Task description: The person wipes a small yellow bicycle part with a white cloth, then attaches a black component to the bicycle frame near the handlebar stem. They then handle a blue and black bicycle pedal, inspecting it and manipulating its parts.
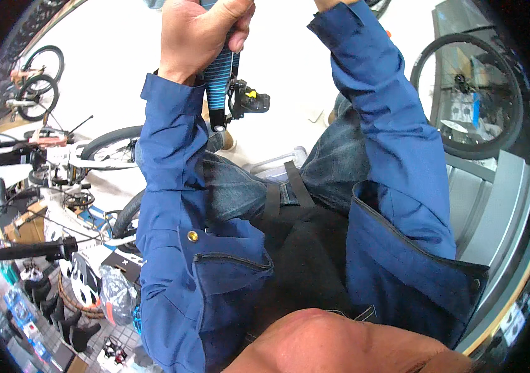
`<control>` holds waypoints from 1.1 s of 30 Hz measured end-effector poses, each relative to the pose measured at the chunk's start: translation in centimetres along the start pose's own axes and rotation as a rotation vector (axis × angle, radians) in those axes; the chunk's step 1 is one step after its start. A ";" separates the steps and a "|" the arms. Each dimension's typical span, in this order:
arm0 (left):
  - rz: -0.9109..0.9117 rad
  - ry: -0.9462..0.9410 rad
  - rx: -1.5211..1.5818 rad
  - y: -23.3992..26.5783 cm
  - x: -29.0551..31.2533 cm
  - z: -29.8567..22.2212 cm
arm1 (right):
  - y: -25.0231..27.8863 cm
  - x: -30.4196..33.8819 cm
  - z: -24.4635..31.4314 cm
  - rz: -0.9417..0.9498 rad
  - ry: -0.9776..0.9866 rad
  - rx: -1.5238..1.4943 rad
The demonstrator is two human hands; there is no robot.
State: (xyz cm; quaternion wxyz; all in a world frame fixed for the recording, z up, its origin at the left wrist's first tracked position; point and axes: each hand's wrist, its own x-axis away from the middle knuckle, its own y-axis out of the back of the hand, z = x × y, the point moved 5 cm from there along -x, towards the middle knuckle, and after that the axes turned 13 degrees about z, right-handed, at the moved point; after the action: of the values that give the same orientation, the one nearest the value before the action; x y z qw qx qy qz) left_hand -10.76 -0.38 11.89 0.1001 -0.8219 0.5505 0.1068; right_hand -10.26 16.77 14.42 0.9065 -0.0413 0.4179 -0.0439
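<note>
The blue-and-black striped tube (217, 84) hung from the upper edge of the view, ahead of the person's left knee, with a black fitting (249, 102) with a yellow spot beside its lower end. The left hand (195, 36) was closed around the tube, thumb laid across it; the right hand lay beyond the upper edge, so its state could not be told. Good handling seemed to call for a firm hold clear of the fitting. Bicycles (106, 165) stood leftward, a loose wheel (513, 93) rightward.
</note>
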 end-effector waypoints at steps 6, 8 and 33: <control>0.060 0.023 0.100 -1.7 -2.3 0.5 | -1.2 12.6 0.2 -0.258 -0.395 0.002; 0.058 -0.002 0.117 -2.3 -3.1 0.5 | -2.0 17.5 0.6 -0.289 -0.584 -0.039; 0.209 -0.092 0.175 -5.7 -4.0 -2.0 | -13.2 24.1 4.1 -0.571 -0.528 0.173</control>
State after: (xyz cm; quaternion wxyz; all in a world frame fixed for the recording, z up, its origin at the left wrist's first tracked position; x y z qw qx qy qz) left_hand -6.83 4.67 15.22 0.1848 -0.7426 0.6349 0.1058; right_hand 7.87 1.09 0.40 0.9342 -0.0890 0.1372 -0.3172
